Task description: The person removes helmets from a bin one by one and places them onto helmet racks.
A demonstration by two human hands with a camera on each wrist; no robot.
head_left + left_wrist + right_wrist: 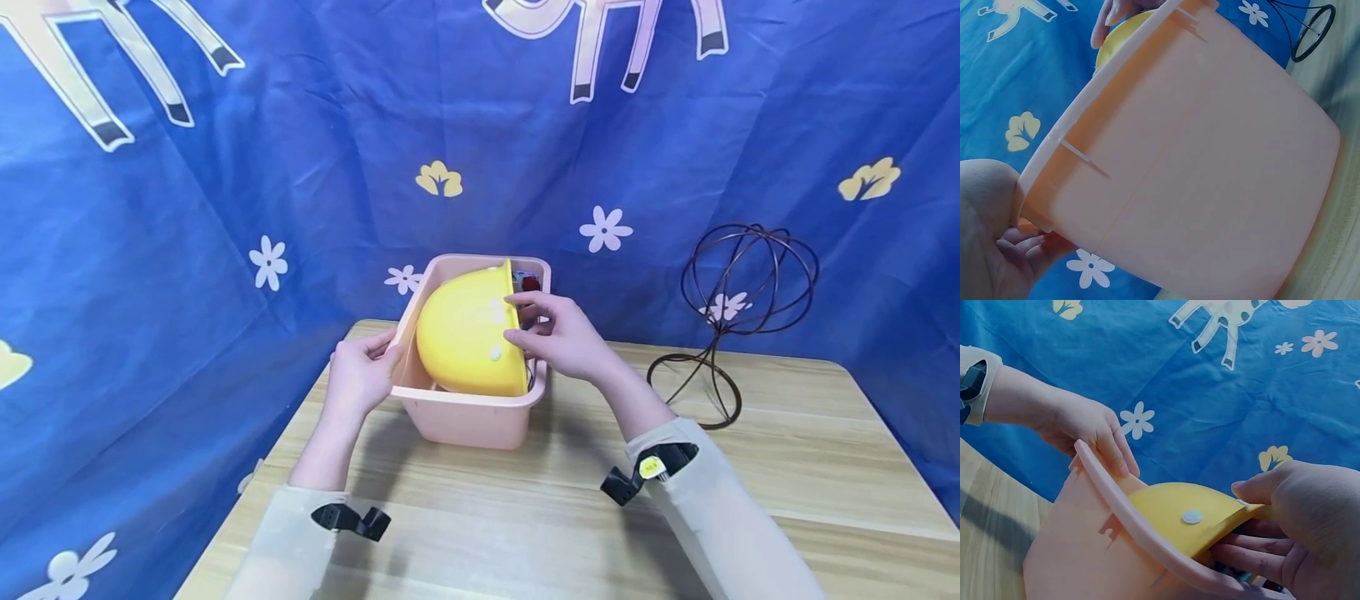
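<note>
A pink plastic bin [465, 423] stands tilted on the table. Inside it lies a yellow hard hat [465, 333] on its side, domed, with white dots and a flared brim facing right. My left hand [358, 373] grips the bin's rim at its left front corner; in the left wrist view the thumb lies over the rim and the fingers are under it. With my right hand [562, 333] I pinch the hat's brim, thumb on the outer face and fingers inside, as the right wrist view shows. Other small items, partly red, are mostly hidden behind the hat.
A dark wire stand [716, 333], with a round cage top and a ring base, stands right of the bin. The wooden table [465, 517] reaches back to a blue printed curtain [315, 150], close behind the bin.
</note>
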